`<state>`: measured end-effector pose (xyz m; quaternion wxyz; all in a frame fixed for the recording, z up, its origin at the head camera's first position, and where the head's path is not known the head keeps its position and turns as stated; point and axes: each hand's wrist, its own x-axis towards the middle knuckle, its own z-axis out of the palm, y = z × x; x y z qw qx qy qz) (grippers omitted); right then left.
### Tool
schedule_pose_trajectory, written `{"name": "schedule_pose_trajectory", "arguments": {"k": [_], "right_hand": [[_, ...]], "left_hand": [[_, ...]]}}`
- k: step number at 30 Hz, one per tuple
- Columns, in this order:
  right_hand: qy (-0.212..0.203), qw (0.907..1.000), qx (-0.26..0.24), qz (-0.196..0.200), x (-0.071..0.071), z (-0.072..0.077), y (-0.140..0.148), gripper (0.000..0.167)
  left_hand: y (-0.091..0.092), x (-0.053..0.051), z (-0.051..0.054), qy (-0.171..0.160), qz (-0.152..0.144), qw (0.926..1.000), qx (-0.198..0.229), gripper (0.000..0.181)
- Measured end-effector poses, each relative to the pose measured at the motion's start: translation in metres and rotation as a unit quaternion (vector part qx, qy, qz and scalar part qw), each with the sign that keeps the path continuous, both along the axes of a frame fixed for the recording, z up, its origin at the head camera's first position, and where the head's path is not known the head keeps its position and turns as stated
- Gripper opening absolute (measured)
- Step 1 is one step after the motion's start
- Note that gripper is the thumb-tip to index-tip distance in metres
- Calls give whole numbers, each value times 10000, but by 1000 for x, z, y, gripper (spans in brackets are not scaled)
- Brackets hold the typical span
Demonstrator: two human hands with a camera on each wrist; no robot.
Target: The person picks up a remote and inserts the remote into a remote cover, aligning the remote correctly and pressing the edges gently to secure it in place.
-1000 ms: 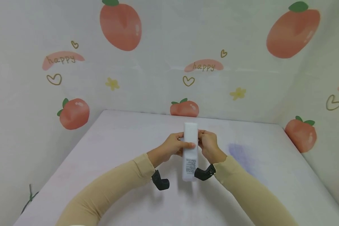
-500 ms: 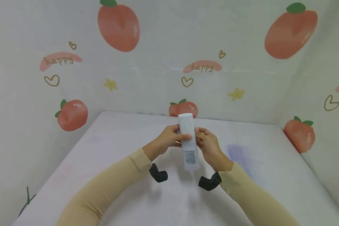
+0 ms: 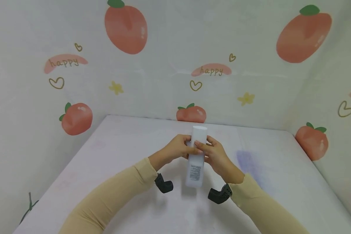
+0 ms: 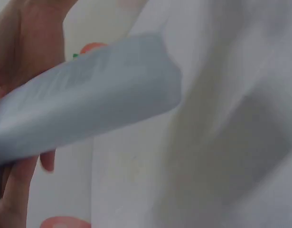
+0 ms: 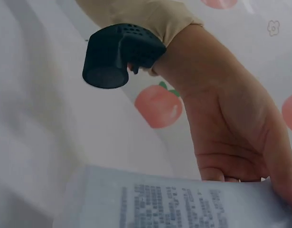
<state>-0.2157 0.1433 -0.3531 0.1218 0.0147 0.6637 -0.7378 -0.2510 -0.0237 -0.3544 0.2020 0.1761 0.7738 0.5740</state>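
Note:
A slim white bottle [image 3: 195, 159] with a block of small dark print on its lower half is held in the air, almost upright. My left hand [image 3: 174, 150] grips it from the left, thumb across the front and fingers behind. From the right, my right hand [image 3: 220, 157] holds the upper part, its thumb lying on the front just above the left thumb. In the left wrist view the bottle [image 4: 93, 92] slants across, base toward the middle. The printed side of the bottle [image 5: 164, 202] fills the bottom of the right wrist view. Fingers behind the bottle are partly hidden.
Below the hands spreads a white tabletop [image 3: 152, 211] with a faint purple stain [image 3: 248, 164] to the right. A white fruit-patterned backdrop [image 3: 163, 58] rises behind and along the sides. Black cameras [image 3: 220, 194] sit on both wrists.
The bottle rose and tilted, then came back down, now leaning slightly the other way. My right hand went from beside its upper edge to holding it, thumb in front. My left hand kept its grip.

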Motion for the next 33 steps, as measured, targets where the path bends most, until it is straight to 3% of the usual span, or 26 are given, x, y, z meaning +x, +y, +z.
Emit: {"name": "schedule_pose_trajectory", "arguments": {"k": [3, 7, 10, 13, 16, 18, 22, 25, 27, 33], "right_hand": [[-68, 9999, -82, -24, 1, -1, 5, 52], [-144, 9993, -345, -72, 4, 0, 13, 50], [-263, 9977, -566, -260, 5, 0, 23, 41], [-343, 9968, -649, -311, 5, 1, 30, 34], [-333, 9975, -611, -142, 3, 1, 28, 39], [-283, 9982, -531, -13, 2, 2, 23, 46], [-181, 9991, -367, 138, 1, 3, 19, 54], [-62, 9997, -185, 172, 2, 2, 20, 56], [41, 9999, -18, 133, 2, 2, 20, 57], [95, 9997, 176, -130, 2, 2, 16, 51]], "left_hand": [[-8, 1, 2, -107, -440, 9990, -4, 46], [-24, 0, 8, -388, -781, 9934, 752, 48], [-36, -3, 14, -565, -473, 9890, 1283, 44], [-38, -5, 14, -705, -199, 9900, 1205, 38], [-26, -2, 8, -946, -134, 9911, 930, 36], [-16, 1, 4, -914, -28, 9926, 800, 36], [1, 6, 0, -789, 666, 9905, 903, 27], [9, 10, -4, -814, 1157, 9825, 1212, 16], [14, 12, -7, -892, 1375, 9752, 1489, 19], [27, 17, -8, -1289, 2018, 9449, 2234, 32]]}}
